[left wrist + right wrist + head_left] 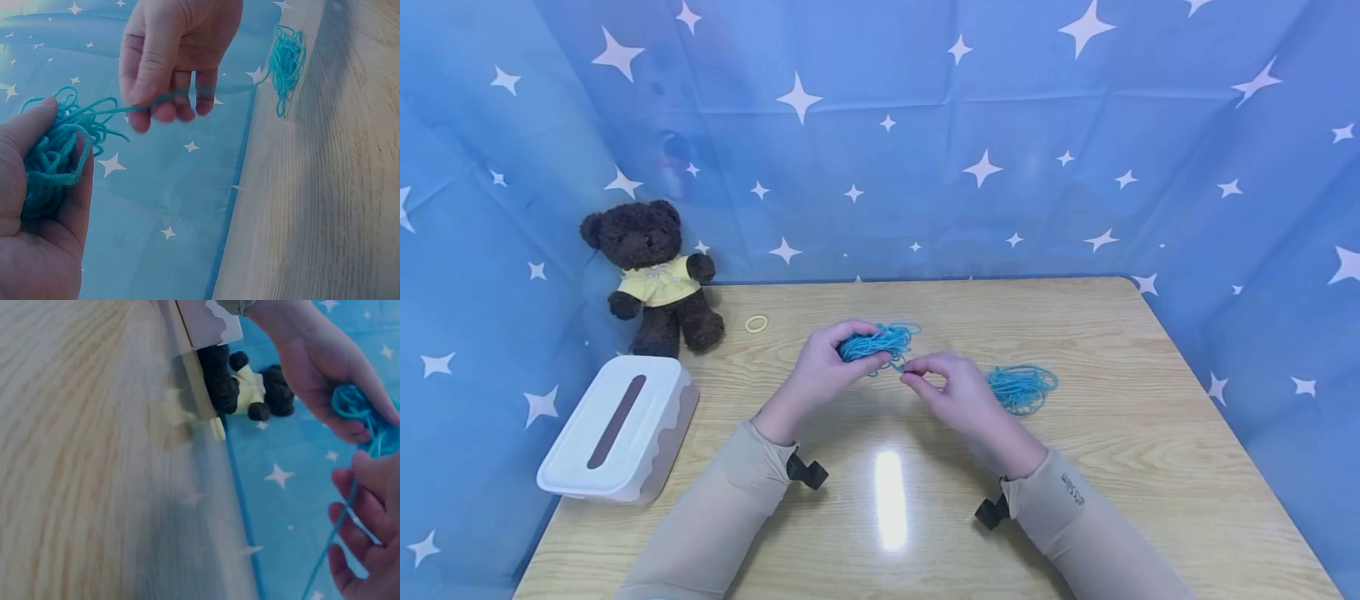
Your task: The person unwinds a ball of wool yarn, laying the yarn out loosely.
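Note:
My left hand point(823, 367) grips a loose bundle of teal yarn point(53, 156), thumb on one side and fingers on the other, with loops sticking out past the fingertips. Close beside it, my right hand point(951, 387) pinches a single strand point(134, 109) of that yarn between thumb and forefinger. From the pinch the strand runs on to a second teal yarn pile point(1021, 389), which lies on the table just right of the right hand. In the right wrist view the strand point(331, 540) hangs down past the right hand's fingers.
A brown teddy bear point(658, 279) in a yellow shirt sits at the table's back left. In front of it stands a white-lidded tissue box point(613, 429). A small yellow ring point(756, 323) lies near the bear on the wooden table point(820, 533). Blue star-printed cloth hangs behind.

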{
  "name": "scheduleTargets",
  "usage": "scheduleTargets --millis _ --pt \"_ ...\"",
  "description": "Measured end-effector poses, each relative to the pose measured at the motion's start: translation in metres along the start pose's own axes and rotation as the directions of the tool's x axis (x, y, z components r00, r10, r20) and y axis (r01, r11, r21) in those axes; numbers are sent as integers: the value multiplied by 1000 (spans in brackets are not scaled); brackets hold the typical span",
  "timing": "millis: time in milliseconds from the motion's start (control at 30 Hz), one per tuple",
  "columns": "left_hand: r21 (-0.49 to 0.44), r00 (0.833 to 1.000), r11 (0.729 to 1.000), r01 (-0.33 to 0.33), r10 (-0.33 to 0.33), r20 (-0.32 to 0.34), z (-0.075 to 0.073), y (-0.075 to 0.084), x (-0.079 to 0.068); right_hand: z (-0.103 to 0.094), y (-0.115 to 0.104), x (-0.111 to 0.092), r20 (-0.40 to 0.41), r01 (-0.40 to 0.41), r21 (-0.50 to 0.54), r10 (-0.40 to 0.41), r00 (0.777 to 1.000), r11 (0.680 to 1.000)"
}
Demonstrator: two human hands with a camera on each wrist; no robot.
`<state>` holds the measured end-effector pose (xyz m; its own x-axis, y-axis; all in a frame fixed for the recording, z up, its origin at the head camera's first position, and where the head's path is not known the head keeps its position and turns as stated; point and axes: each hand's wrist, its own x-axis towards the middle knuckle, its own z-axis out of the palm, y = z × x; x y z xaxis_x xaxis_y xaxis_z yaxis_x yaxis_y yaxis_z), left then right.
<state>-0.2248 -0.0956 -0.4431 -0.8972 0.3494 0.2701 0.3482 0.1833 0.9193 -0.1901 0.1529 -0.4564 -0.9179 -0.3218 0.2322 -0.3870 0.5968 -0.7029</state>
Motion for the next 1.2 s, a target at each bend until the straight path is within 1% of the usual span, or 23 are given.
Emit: scheduleTargets --millis 133,267,333,400,467,567,633,800,900,1067,1200 --pt "-5 1000 1000 7 -7 -4 -1 -1 0 -5 8 -1 -7 -32 39 32 999 999" --pt "-19 1000 999 28 -28 -4 -2 0 0 -17 16 -2 -12 -58 65 59 998 996" --pt "-26 999 999 39 -39 -3 -2 1 1 -24 19 -3 -19 -64 62 65 998 996" --pt "-27 999 999 44 -44 -3 -2 2 1 -32 23 -3 -39 -48 53 50 998 997" --pt "-24 999 999 41 -42 -5 -3 3 1 -40 29 -4 -64 -17 39 19 998 999" --pt "-19 999 999 40 -40 -7 -3 3 1 -53 37 -4 -110 15 14 -13 994 1000" --pt "-17 999 999 40 -40 -7 -3 2 1 -62 41 -6 -128 12 14 -10 992 1000" --pt "-15 999 999 50 -50 -2 -3 -1 1 -84 48 -10 -141 -59 16 61 988 998" --pt "-16 998 998 56 -56 -4 -3 -2 1 -96 52 -12 -139 -98 -3 97 985 995" --pt "-19 998 998 67 -68 -3 -4 -1 0 -114 64 -16 -97 -155 -50 150 984 987" --pt "-21 997 997 71 -71 1 -4 -2 0 -126 76 -19 -57 -210 -96 205 977 973"
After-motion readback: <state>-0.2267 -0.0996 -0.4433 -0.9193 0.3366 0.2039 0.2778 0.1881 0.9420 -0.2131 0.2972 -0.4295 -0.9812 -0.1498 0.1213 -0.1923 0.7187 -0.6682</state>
